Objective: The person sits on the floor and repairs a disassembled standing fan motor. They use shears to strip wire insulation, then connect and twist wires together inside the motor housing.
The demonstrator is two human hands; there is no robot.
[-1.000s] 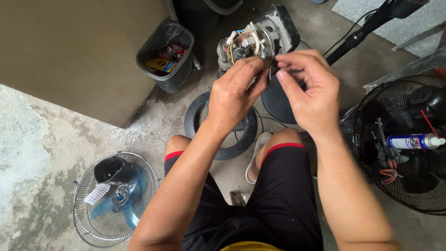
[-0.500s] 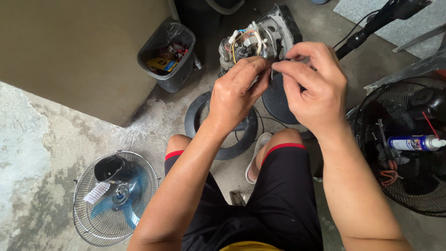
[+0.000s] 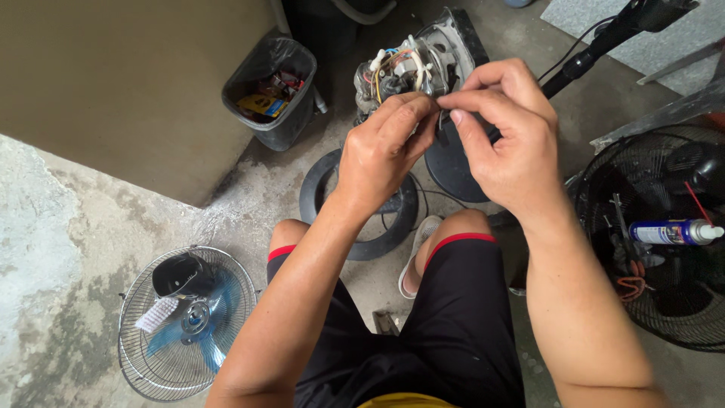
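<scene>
**Both hands pinch a small part at the open fan motor**

In the upper middle of the frame, the left hand (image 3: 381,155) and the right hand (image 3: 506,128) meet, fingertips against fingertips. Together they pinch a small dark part (image 3: 445,115); it is mostly hidden by the fingers, so I cannot tell exactly what it is. Both hands are closed around it in a fine grip, not clenched into fists.

Just behind the hands stands the fan motor (image 3: 411,68), with its cover off. Its coloured wires (image 3: 393,64), white, yellow and blue, are exposed and hang loose. The small part is held just beside these wires, at the lower right side of the motor.

The motor is already opened, and the fan looks taken apart: a black ring (image 3: 359,200) lies on the concrete floor (image 3: 45,287) under the hands, and a fan grille with a blue blade (image 3: 185,321) lies at the lower left. No cover or grille is back on the motor, so, as I judge it, the work on the wiring is in the middle and the assembling is not yet done.

A black bin (image 3: 272,87) stands at the upper left. At the right, a spray can (image 3: 672,232) lies in a black fan guard (image 3: 653,234).
</scene>
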